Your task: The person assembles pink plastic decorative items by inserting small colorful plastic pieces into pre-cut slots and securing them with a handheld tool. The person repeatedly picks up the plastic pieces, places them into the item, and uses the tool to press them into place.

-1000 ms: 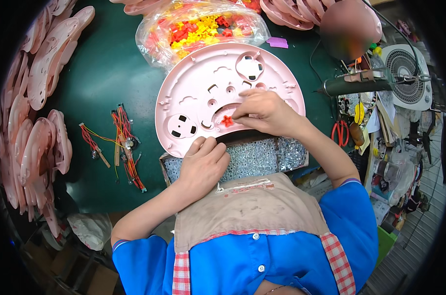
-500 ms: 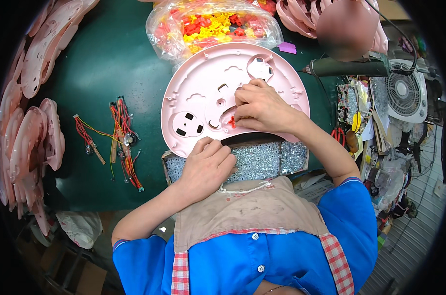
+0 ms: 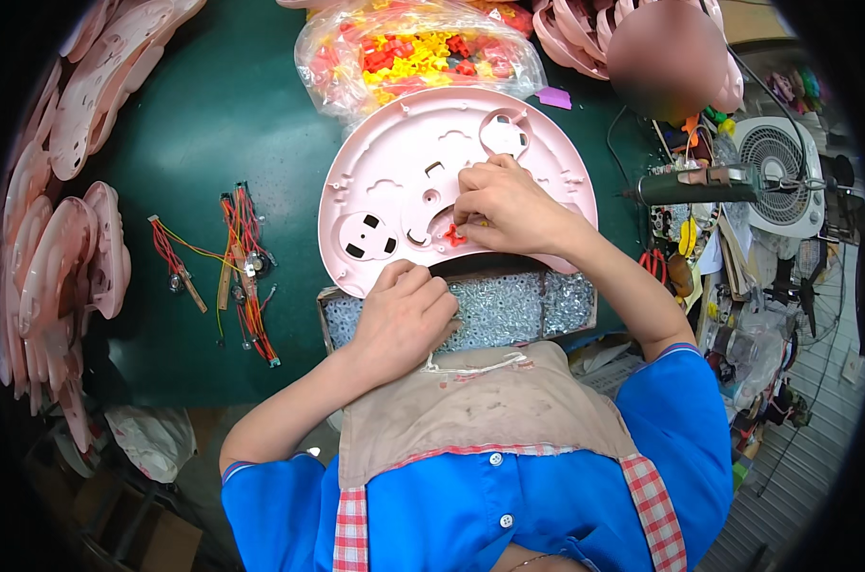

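Note:
A pale pink, half-moon plastic shell (image 3: 394, 157) lies hollow side up before me, with moulded posts and cut-outs. My right hand (image 3: 504, 205) reaches over its middle, fingers closed together, their tips at a small red star-shaped plastic piece (image 3: 454, 234) near the inner curve. A bit of yellow shows beneath this hand; its shape is hidden. My left hand (image 3: 404, 310) is at the shell's near edge with curled fingers; whatever it grips is out of sight. Under both, a shallow box of small metal screws (image 3: 508, 310) sits against my apron.
A clear bag of red and yellow plastic pieces (image 3: 408, 62) lies beyond the shell. Wired parts (image 3: 246, 267) rest on the green table at left. Stacked pink shells (image 3: 65, 267) line the left edge. A green power screwdriver (image 3: 699, 186) hangs at right, near a fan (image 3: 780, 176).
The hanging power screwdriver has swung to the right and nearer. The view has shifted slightly. My right fingertips remain near the red piece, and my left hand has barely moved.

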Action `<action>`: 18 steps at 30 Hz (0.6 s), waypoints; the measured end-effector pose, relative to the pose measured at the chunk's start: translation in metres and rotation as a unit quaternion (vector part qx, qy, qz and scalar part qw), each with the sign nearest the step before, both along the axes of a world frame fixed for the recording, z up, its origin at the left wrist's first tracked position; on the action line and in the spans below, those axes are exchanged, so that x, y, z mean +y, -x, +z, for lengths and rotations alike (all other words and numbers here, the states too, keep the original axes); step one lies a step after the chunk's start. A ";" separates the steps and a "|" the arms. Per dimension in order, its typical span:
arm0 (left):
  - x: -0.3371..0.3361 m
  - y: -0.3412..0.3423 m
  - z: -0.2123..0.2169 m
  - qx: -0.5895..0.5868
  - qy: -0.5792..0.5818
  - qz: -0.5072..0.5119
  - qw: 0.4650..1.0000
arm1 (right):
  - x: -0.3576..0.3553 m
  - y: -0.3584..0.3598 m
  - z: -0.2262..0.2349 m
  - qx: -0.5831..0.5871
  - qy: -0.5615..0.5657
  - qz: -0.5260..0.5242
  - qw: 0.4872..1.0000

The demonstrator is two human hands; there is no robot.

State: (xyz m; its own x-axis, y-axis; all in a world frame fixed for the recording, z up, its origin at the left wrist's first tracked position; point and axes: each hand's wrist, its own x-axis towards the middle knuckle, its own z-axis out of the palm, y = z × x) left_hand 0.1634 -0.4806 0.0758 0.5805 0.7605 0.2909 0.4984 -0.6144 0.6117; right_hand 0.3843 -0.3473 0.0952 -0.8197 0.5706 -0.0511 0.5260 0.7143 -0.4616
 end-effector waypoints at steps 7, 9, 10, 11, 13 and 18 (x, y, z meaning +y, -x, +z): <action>0.000 0.000 0.001 -0.001 0.006 -0.004 1.000 | 0.001 -0.002 0.004 0.020 -0.001 0.028 0.999; 0.000 0.000 0.001 -0.001 0.005 -0.005 1.000 | 0.004 -0.002 0.005 0.014 -0.012 0.062 0.998; 0.001 0.000 0.001 -0.001 0.005 -0.006 1.000 | 0.005 -0.001 0.005 0.012 -0.023 0.075 0.997; 0.001 0.000 0.001 -0.002 0.003 -0.006 1.000 | 0.006 0.000 0.005 0.009 -0.035 0.089 0.995; 0.002 0.000 0.001 -0.005 0.000 -0.005 1.000 | 0.007 0.002 0.003 0.016 -0.067 0.126 0.990; 0.002 0.001 -0.001 -0.012 -0.003 -0.009 1.000 | 0.011 0.002 -0.003 0.043 -0.107 0.176 0.978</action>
